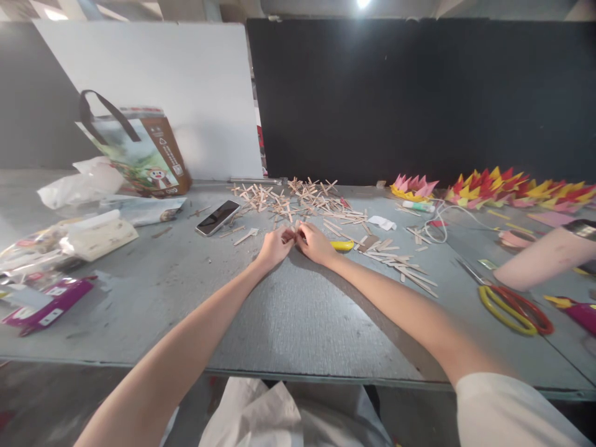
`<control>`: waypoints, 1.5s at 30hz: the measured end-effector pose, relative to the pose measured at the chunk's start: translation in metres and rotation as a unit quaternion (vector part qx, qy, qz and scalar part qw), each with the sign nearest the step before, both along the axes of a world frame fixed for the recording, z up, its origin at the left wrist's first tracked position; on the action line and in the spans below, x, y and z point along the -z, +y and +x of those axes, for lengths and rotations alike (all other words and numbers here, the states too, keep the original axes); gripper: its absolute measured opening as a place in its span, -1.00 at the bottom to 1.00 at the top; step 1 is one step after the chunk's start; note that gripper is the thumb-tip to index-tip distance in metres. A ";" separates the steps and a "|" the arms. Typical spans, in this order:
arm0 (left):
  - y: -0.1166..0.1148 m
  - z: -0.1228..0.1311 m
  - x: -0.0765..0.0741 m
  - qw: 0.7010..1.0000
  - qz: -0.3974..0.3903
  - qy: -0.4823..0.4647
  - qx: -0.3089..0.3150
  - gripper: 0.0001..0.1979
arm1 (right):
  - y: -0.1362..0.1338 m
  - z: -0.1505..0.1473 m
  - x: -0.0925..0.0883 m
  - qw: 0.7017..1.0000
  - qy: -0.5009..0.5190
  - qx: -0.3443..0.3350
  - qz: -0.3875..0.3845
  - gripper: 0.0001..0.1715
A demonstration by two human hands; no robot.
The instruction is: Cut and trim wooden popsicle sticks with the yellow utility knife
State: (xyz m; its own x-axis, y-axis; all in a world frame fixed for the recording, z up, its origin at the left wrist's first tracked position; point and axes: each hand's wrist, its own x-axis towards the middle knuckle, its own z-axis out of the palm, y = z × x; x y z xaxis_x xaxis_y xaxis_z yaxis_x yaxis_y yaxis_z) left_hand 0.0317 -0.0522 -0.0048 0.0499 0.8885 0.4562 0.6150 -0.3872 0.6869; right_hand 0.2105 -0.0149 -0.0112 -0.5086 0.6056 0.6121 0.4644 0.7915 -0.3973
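My left hand [276, 243] and my right hand [315, 241] meet over the middle of the table, fingertips close together. Both are closed in a pinch, and whatever lies between the fingers is too small and hidden to name. Just beyond them is a loose heap of thin wooden sticks [265, 197]. Beside my right hand lies a yellow-handled tool [342, 246], partly covered by the hand. More wooden sticks [410, 271] are scattered to its right, near a small brown piece [369, 243] and a crumpled white scrap [382, 222].
A phone [218, 218] lies left of the sticks. Farther left are a carrier bag [139, 152] and a purple packet [51, 303]. On the right are scissors [510, 308], a pink cylinder [535, 257], a white cord [442, 233] and folded paper pieces [493, 186]. Upright panels [419, 99] stand behind.
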 end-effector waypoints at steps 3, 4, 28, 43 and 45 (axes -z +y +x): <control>0.000 0.000 -0.001 1.000 -0.001 0.002 -0.002 -0.89 | 0.000 0.000 0.001 1.000 -0.003 0.002 -0.001 -0.84; 0.000 0.000 -0.001 1.000 -0.001 0.002 -0.004 -0.90 | 0.000 0.000 0.001 1.000 -0.003 0.003 0.000 -0.83; 0.003 -0.001 0.004 1.000 -0.009 0.008 -0.003 -0.86 | -0.002 0.001 -0.004 1.000 -0.023 -0.001 0.013 -0.86; 0.001 -0.001 0.002 1.000 -0.012 0.005 -0.007 -0.87 | -0.001 0.001 -0.003 1.000 -0.027 -0.001 0.009 -0.77; 0.002 -0.001 0.002 1.000 -0.012 0.005 -0.007 -0.86 | -0.001 0.002 -0.003 1.000 -0.027 -0.001 0.007 -0.77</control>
